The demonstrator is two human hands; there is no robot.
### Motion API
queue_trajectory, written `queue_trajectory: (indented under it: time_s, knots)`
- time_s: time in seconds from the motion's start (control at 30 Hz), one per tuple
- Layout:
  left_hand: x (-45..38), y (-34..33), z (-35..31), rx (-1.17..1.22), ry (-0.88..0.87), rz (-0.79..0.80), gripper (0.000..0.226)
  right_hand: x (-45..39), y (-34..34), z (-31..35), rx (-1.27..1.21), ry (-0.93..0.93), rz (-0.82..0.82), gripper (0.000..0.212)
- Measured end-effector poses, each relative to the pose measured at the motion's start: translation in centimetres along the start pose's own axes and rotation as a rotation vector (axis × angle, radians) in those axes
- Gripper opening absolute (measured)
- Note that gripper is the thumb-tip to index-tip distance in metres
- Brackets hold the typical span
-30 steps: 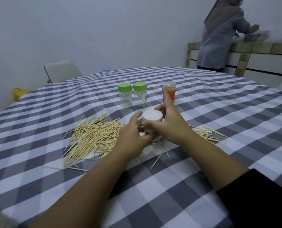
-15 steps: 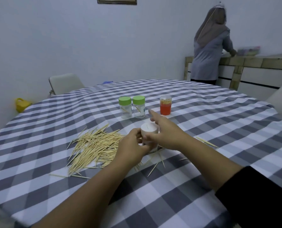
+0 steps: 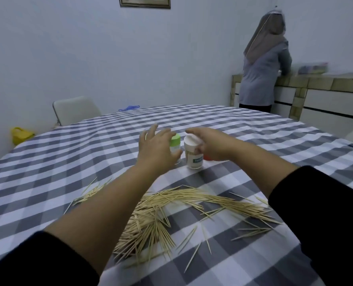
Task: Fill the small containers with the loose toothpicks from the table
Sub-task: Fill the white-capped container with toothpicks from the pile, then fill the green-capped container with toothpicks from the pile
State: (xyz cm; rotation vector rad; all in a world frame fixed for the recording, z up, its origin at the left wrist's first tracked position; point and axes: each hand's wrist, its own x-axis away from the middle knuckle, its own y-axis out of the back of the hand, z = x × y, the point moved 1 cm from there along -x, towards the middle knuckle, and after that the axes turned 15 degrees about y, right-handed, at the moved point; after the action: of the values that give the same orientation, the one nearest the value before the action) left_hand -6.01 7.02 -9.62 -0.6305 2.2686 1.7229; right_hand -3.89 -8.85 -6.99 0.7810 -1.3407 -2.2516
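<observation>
1. The round table covered in a grey-and-white checked cloth [image 3: 72,166] fills the lower frame of the head view; both forearms reach out across it toward 12 o'clock.
2. The left hand [image 3: 155,149] is spread with straight fingers, reaching over a small clear container with a green screw lid [image 3: 175,143]. Whether the palm or thumb touches the container cannot be told; no curled grip is visible.
3. The right hand [image 3: 210,145] is at the side of a small clear container with a white lid and a teal label [image 3: 193,154], thumb at the lid's far edge. The fingers are hidden behind the container, so it cannot be told whether they grip it.
4. The white-lidded container stands upright on the cloth, just beside the green-lidded one at its 3 o'clock, and appears packed with pale sticks.
5. A sliver of an orange container [image 3: 207,157] shows under the right wrist, at 3 o'clock of the white-lidded container.
6. The loose pale wooden toothpicks [image 3: 150,223] lie in a scattered pile at 6 o'clock of the containers, well apart from them, between and beneath the two forearms, with strays toward 4 o'clock.
7. Beyond the table: a pale chair [image 3: 74,109] at 11 o'clock, a yellow object [image 3: 21,135] at 10 o'clock, and a standing person in grey [image 3: 264,73] at a tiled counter [image 3: 336,83] at 2 o'clock, back turned.
</observation>
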Motion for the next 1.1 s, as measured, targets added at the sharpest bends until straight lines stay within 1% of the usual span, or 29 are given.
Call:
queue_trajectory:
  time_s: [0.1,0.2,0.3,0.37,0.47,0.57,0.6,0.67,0.77,0.83,0.9,0.97,1.03,1.1]
  knots:
    - [-2.6,-0.9,0.4,-0.266,-0.015,0.025,0.070,-1.8,-0.2,-1.3,0.127,0.020,0.066,0.062]
    - [-4.0,-1.7,0.9,-0.377,-0.022,0.057,0.074,-3.0,-0.2,-2.3,0.286,0.031,0.119,0.057]
    - [-4.4,-2.1,1.0,-0.372,-0.040,0.036,0.070,-3.6,0.0,-2.8,0.471,0.059,0.089,0.053]
    - [-4.2,-2.2,0.8,-0.350,-0.033,0.022,0.068,-3.6,-0.2,-3.1,0.528,0.092,0.020,0.049]
    - [-3.8,-2.1,0.8,-0.247,0.007,0.012,0.064,-2.9,-0.8,-3.6,0.609,0.186,-0.088,0.044]
    - [-3.1,-1.7,0.9,-0.138,0.017,-0.033,0.064,-2.1,-1.4,-3.7,0.648,0.220,-0.164,0.050]
    - [-2.8,-1.4,0.9,-0.095,0.018,-0.046,0.065,-1.9,-1.5,-3.3,0.624,0.218,-0.196,0.051]
    - [-1.8,-0.7,0.9,0.009,0.018,-0.060,0.066,-1.0,-1.3,-2.1,0.517,0.209,-0.272,0.045]
    - [0.7,0.5,1.1,0.225,0.008,-0.041,0.069,0.7,-0.8,0.4,0.267,0.187,-0.320,0.038]
    - [3.2,1.3,1.4,0.390,0.018,0.029,0.070,2.3,-0.8,2.3,0.049,0.145,-0.278,0.042]
    - [5.7,1.8,1.9,0.516,0.048,0.124,0.071,3.9,-1.5,3.8,-0.156,0.099,-0.195,0.055]
    - [7.8,1.8,2.4,0.601,0.082,0.189,0.075,5.4,-2.5,5.1,-0.300,0.058,-0.117,0.066]
    - [9.6,1.3,2.8,0.635,0.116,0.216,0.076,6.5,-3.4,5.9,-0.328,0.035,-0.071,0.070]
    - [11.1,0.9,2.9,0.666,0.156,0.212,0.077,7.3,-4.1,6.6,-0.294,0.027,-0.041,0.068]
